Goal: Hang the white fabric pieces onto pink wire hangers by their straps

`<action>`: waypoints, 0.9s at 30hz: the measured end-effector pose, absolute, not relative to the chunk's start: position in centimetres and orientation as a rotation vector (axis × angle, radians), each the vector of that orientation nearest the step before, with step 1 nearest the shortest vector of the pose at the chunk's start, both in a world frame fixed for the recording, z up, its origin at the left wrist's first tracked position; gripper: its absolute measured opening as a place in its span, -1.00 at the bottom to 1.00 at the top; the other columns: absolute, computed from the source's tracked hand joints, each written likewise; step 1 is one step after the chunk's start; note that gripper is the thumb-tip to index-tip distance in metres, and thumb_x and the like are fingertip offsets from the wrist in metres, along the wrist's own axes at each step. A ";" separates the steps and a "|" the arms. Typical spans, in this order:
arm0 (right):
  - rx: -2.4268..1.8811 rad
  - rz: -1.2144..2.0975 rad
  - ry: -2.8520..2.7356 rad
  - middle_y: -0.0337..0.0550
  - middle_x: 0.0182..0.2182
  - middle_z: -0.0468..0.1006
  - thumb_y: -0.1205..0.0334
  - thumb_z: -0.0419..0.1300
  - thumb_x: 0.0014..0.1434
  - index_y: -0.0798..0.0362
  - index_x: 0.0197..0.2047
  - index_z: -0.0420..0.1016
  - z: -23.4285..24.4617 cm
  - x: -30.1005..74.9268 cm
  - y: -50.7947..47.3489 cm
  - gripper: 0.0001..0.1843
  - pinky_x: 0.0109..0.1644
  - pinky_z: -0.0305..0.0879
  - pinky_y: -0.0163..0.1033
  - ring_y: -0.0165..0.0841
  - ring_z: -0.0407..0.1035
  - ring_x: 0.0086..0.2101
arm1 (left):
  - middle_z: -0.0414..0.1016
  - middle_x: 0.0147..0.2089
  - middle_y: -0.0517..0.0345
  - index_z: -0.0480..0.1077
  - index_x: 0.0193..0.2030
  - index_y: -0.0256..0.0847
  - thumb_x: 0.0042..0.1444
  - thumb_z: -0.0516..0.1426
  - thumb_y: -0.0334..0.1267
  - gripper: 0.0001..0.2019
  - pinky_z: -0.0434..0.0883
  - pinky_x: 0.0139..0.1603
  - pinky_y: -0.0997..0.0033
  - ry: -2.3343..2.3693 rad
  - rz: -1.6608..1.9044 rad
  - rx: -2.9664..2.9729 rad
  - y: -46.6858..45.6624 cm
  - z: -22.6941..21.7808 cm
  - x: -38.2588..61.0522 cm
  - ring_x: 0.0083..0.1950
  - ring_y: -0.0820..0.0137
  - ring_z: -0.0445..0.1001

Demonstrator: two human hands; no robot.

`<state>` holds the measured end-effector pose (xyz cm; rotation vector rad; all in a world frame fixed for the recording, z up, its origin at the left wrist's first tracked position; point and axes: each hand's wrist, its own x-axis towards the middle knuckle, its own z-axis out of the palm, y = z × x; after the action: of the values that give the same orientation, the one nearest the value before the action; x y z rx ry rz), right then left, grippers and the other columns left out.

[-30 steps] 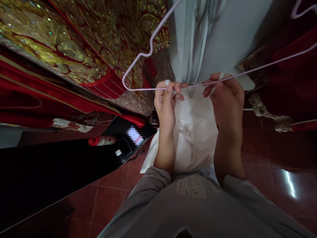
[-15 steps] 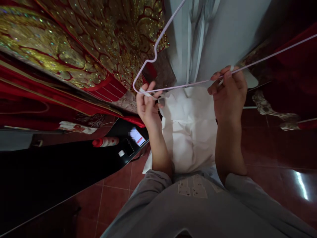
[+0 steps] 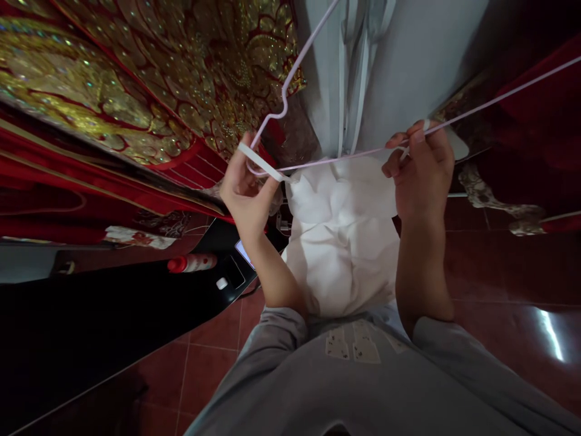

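A pale pink wire hanger (image 3: pixel 313 162) spans the view, its notched left corner near my left hand (image 3: pixel 249 191). That hand holds a white strap (image 3: pixel 259 162) stretched taut between fingers and thumb, lying across the hanger's corner. My right hand (image 3: pixel 422 163) pinches the hanger's lower bar farther right, with a bit of another white strap at the fingers. Below the bar hangs a white cloth garment (image 3: pixel 342 236), gathered in soft folds, between my forearms.
Red and gold sequinned garments (image 3: pixel 181 91) hang at the left. On a black table (image 3: pixel 113 315) lie a red-capped bottle (image 3: pixel 193 263), a dark phone (image 3: pixel 235 272), a small white case (image 3: pixel 221 283) and a lit phone (image 3: pixel 244 253), partly hidden. Dark red clothes (image 3: pixel 540 121) hang at right.
My left hand has shifted left and turned, pulling the white strap wide across the hanger's corner. It now covers part of the lit phone. My right hand has hardly moved.
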<state>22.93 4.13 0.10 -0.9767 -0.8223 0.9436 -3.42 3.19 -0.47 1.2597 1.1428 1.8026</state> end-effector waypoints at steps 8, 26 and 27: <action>-0.914 0.934 -0.797 -0.31 -0.39 0.58 -0.29 0.48 0.05 -0.13 -0.30 0.40 -0.2 22.0 4.2 -0.50 -0.47 -0.04 -0.22 -0.46 0.04 -0.53 | 0.64 -0.15 0.21 0.50 -0.22 -0.07 0.02 0.61 -0.42 -0.59 0.38 0.60 -0.26 1.258 1.574 1.257 5.0 4.5 -2.8 0.44 -0.07 0.47; -0.934 0.964 -0.821 -0.29 -0.30 0.61 -0.27 0.42 0.20 -0.15 -0.28 0.40 -0.2 22.0 3.6 -0.56 -0.39 -0.04 -0.16 -0.43 0.01 -0.53 | 0.50 -0.29 0.25 0.55 -0.10 -0.14 0.49 0.28 -0.41 -0.90 0.46 -0.03 0.35 0.990 1.827 0.871 5.4 2.6 -1.6 -0.19 0.40 0.54; -0.932 0.965 -0.827 -0.29 -0.29 0.61 -0.25 0.42 0.21 -0.16 -0.27 0.40 -0.3 21.9 3.6 -0.58 -0.37 -0.03 -0.15 -0.42 0.02 -0.52 | 0.50 -0.31 0.26 0.55 -0.10 -0.13 0.53 0.20 -0.41 -0.85 0.47 -0.07 0.36 0.963 1.828 0.816 5.4 1.8 -1.3 -0.24 0.43 0.54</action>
<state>21.91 3.64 -0.28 -0.9318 -0.8270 0.9646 -1.31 5.38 1.82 0.8160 0.9632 1.8279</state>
